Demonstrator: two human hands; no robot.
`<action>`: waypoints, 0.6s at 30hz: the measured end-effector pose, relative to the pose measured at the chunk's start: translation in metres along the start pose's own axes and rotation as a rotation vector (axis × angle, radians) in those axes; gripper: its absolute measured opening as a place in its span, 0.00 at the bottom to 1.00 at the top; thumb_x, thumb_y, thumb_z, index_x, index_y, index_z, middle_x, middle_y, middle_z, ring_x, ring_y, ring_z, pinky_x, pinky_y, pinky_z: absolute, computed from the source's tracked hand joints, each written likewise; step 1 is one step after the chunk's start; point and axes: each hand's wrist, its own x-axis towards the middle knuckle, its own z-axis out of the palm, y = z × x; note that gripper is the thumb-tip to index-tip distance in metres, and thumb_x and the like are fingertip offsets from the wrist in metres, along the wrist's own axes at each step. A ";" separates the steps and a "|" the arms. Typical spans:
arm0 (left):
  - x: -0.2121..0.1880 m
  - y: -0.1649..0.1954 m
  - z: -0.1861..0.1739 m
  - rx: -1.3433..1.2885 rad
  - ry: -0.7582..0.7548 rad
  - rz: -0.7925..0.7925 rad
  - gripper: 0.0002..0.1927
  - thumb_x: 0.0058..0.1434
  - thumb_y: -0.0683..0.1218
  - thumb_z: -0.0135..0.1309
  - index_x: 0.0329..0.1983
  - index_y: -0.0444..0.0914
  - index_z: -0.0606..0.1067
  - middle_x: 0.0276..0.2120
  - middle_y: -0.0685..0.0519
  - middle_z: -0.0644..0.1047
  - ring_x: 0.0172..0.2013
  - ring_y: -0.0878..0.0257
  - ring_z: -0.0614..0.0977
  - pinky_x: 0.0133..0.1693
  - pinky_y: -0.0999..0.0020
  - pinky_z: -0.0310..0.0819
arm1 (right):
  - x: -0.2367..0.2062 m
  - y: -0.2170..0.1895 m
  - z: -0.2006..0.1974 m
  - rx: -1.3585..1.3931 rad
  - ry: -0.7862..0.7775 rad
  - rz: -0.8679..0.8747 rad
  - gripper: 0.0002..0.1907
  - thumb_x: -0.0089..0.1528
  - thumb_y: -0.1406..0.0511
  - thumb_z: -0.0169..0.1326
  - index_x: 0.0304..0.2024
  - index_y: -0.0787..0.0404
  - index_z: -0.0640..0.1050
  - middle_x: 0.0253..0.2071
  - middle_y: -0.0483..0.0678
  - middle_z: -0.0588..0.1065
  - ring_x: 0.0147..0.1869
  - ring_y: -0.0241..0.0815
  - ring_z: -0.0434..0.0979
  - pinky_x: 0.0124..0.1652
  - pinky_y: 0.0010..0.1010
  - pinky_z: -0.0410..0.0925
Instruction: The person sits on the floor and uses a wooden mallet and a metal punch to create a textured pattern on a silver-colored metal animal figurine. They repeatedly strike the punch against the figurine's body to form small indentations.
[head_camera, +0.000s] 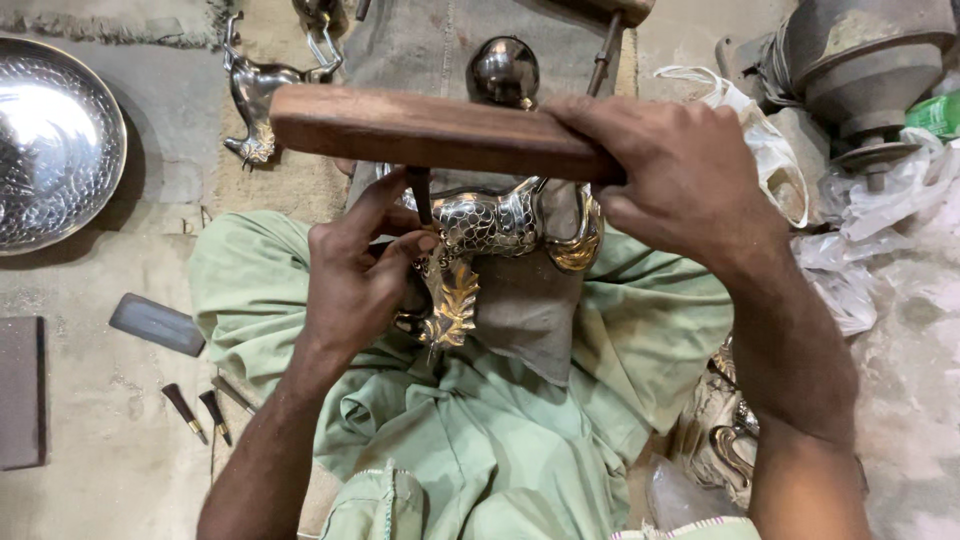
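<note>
My right hand (680, 175) grips a flat wooden mallet block (420, 130), held level above a shiny metal animal figurine (500, 222) with a scaled body and a gold leaf-shaped part (453, 310). My left hand (355, 270) pinches a short dark punch tool (420, 195) upright against the figurine, just under the wooden block. The figurine rests on a grey cloth pad (530, 310) over my lap, which is covered in pale green fabric (480, 430).
A hammered metal bowl (50, 140) lies at the left. A second metal animal figurine (255, 95) stands at the back. A metal ball (503, 70), small chisels (200, 412), a grey stone (155, 323), plastic bags (860, 230) and a metal vessel (860, 60) surround me.
</note>
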 end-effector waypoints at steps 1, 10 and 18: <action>0.000 -0.001 0.000 0.004 0.000 0.004 0.28 0.61 0.33 0.61 0.65 0.38 0.72 0.35 0.48 0.84 0.38 0.63 0.88 0.40 0.67 0.83 | -0.001 0.000 0.000 -0.024 0.067 -0.046 0.35 0.54 0.69 0.59 0.65 0.48 0.74 0.46 0.53 0.82 0.45 0.58 0.82 0.41 0.46 0.72; -0.002 -0.006 0.001 -0.063 -0.025 -0.004 0.30 0.62 0.34 0.61 0.67 0.41 0.72 0.36 0.48 0.84 0.38 0.64 0.87 0.40 0.68 0.86 | -0.005 -0.001 0.004 0.147 -0.190 0.204 0.39 0.51 0.68 0.59 0.68 0.49 0.70 0.36 0.54 0.80 0.41 0.57 0.82 0.42 0.46 0.73; -0.004 -0.008 -0.001 -0.050 -0.014 -0.005 0.30 0.60 0.35 0.62 0.66 0.42 0.73 0.35 0.48 0.84 0.36 0.64 0.86 0.38 0.67 0.83 | -0.006 -0.004 0.006 0.068 -0.012 0.002 0.37 0.53 0.70 0.58 0.66 0.49 0.70 0.44 0.54 0.81 0.44 0.58 0.82 0.41 0.47 0.72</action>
